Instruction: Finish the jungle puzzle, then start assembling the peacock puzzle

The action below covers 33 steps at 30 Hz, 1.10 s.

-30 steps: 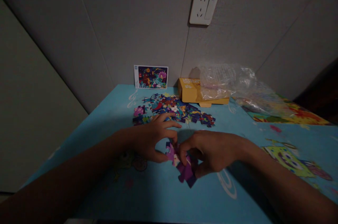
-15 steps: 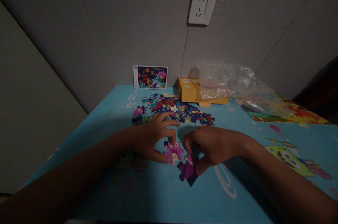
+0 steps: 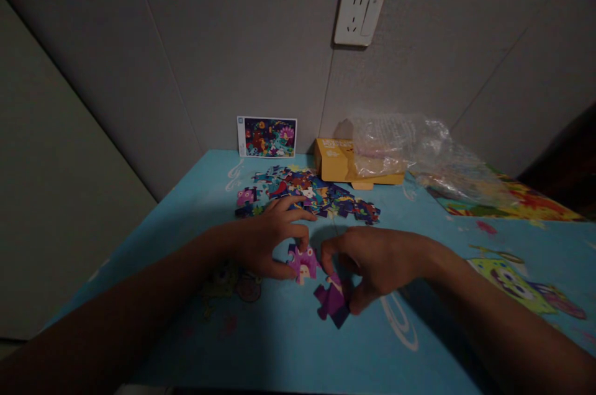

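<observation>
Puzzle night on the light blue cartoon-print tabletop (image 3: 279, 345), lighting is pretty dim

Biggest thing on it is the crinkly clear plastic bag (image 3: 433, 153) at the back right, flopped partly over a flat yellow cardboard box (image 3: 333, 162). Just in front of the box sits the heap of loose multicoloured jigsaw pieces (image 3: 316, 193), and a small picture card (image 3: 267, 136) leans on the grey wall behind it, under a white wall socket (image 3: 359, 13). Closer in, the left hand (image 3: 263, 240) has thumb and forefinger pinched on a pink-purple jigsaw piece (image 3: 302, 260) lying flat near the table's middle. Just beside it, the right hand (image 3: 379, 258) is curled, with thumb and fingertips clamped on the right edge of a dark purple chunk of joined pieces (image 3: 331, 303). The two bits are close but not touching.
</observation>
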Available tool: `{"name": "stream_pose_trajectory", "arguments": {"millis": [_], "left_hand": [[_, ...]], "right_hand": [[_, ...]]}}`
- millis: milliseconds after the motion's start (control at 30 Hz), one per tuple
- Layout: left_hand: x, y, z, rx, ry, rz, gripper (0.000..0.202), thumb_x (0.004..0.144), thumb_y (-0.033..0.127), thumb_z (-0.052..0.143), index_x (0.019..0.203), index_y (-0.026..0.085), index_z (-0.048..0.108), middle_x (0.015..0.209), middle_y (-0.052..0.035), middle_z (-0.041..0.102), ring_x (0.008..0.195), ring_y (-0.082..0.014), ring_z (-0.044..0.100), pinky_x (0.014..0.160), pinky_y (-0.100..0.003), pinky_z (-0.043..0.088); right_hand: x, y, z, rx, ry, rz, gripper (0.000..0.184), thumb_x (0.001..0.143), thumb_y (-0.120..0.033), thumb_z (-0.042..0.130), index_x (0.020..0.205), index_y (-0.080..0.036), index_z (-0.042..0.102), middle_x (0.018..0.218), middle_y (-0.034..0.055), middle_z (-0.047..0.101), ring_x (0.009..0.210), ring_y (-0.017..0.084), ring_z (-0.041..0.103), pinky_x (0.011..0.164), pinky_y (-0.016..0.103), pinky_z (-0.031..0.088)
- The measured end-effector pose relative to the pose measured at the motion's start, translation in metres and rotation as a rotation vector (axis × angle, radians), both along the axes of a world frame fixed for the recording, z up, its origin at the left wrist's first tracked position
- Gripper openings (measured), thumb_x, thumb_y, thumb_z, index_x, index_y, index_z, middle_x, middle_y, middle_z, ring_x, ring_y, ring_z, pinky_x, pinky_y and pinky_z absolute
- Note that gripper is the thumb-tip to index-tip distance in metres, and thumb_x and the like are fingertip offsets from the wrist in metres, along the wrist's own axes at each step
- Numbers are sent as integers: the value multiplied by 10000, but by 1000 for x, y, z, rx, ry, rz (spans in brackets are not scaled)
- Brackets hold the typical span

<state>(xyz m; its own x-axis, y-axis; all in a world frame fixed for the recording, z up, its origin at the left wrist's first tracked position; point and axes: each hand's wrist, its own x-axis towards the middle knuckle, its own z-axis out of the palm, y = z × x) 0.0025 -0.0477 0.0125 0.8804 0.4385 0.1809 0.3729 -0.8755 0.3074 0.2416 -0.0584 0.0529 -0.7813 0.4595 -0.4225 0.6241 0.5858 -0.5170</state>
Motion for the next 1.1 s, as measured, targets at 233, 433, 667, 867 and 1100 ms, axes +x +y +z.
{"name": "stream_pose_trajectory", "arguments": {"millis": [233,433,667,867,1100], "left_hand": [[0,0,0,-35,-16,-10,360,663,383,779,960,227,652,1420,-110,465,1389,-415,232,1103,-644,215],[0,-1,1,-23,-23,-5,345,652,345,777,947,219,651,1411,-121,473,1385,-427,235,1088,-645,241],[-1,1,-2,18,-51,22,350,652,391,789,905,204,637,1374,-133,504,1384,-419,245,1096,-632,239],[-1,2,-2,14,-35,42,354,658,394,787,910,197,636,1353,-135,518,1369,-417,267,1082,-629,265],[-2,3,-2,28,-64,22,366,674,434,778,915,195,642,1297,-139,540,1332,-391,322,1098,-585,267]], "right_hand": [[2,2,-2,-4,66,-29,478,594,-219,837,998,-182,584,648,-84,521,538,88,454,539,210,322],[5,8,-6,61,93,-74,482,647,-234,800,1064,-183,563,643,-84,498,532,90,460,524,214,293],[3,10,-7,113,124,-97,428,630,-238,800,972,-186,548,682,-73,532,573,94,479,527,212,285],[3,10,-11,108,211,-84,328,664,-219,771,900,-178,546,710,-53,538,597,101,480,548,213,312],[0,10,-10,8,432,-75,71,813,-165,603,877,-136,612,753,5,605,641,113,522,574,217,388]]}}
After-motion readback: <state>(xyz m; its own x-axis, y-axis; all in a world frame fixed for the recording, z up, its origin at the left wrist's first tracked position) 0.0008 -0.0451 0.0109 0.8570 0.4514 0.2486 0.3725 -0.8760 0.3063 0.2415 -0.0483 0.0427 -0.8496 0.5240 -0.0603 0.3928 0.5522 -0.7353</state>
